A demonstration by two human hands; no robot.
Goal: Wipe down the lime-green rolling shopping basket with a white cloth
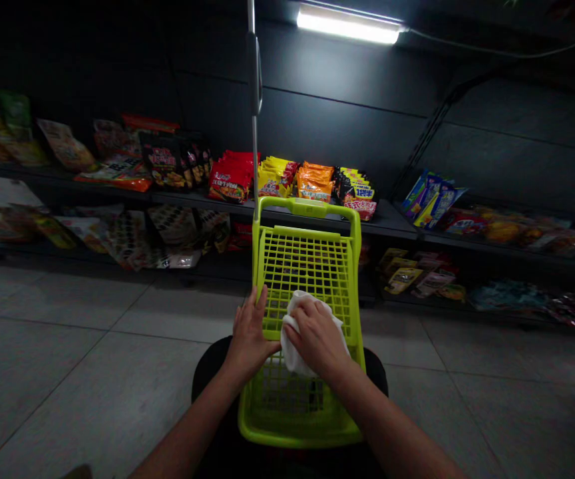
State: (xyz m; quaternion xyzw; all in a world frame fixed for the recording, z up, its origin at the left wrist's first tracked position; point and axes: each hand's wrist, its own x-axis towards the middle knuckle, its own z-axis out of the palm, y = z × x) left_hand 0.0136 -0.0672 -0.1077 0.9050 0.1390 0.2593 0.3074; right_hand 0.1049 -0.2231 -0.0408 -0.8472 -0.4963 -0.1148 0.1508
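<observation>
A lime-green plastic shopping basket (305, 436) with a grid of openings rests at my lap, tilted up toward the shelves. Its long metal pull handle (254, 143) rises from the far left corner. My right hand (316, 332) is closed on a white cloth (293, 362) and presses it against the grid, right of the middle. Against the basket's left rim lies my left hand (251, 330), its fingers stretched out and the thumb reaching toward the cloth. Part of the cloth is hidden under my right hand.
Dark shelves (387, 223) run across in front, with red noodle packets (230, 176), yellow packets (273, 178), orange packets (315, 181) and other bagged food. A lit tube lamp (348, 25) hangs above. Pale floor tiles (92, 372) extend on both sides.
</observation>
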